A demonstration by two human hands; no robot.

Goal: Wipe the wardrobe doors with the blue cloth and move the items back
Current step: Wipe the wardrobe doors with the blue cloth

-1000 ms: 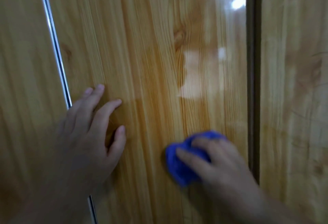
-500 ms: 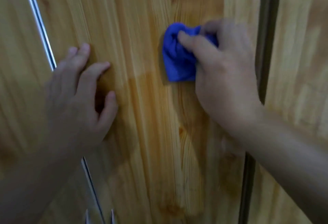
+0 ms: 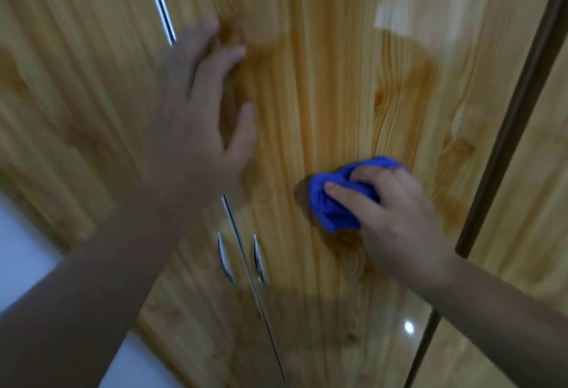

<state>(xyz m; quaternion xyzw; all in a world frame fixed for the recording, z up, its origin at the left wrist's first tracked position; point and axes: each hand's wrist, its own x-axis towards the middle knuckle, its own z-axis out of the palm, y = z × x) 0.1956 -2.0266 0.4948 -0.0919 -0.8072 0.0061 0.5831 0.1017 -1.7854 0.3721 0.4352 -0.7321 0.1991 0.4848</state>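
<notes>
A glossy wood-grain wardrobe door (image 3: 338, 65) fills the view. My right hand (image 3: 396, 221) grips a bunched blue cloth (image 3: 332, 206) and presses it flat against the door, right of the metal seam. My left hand (image 3: 199, 117) rests on the same door with its fingers spread and straight, up and to the left of the cloth. Part of the cloth is hidden under my right fingers.
A thin metal strip (image 3: 159, 0) runs down between two doors. Two silver handles (image 3: 226, 258) (image 3: 259, 260) sit on either side of it, below my hands. A dark vertical frame (image 3: 504, 129) borders the door on the right. A pale wall (image 3: 21, 243) shows at lower left.
My right hand has wiped the cloth up the door and back down. My view has tilted down, bringing the handles in. My left hand stays pressed on the door.
</notes>
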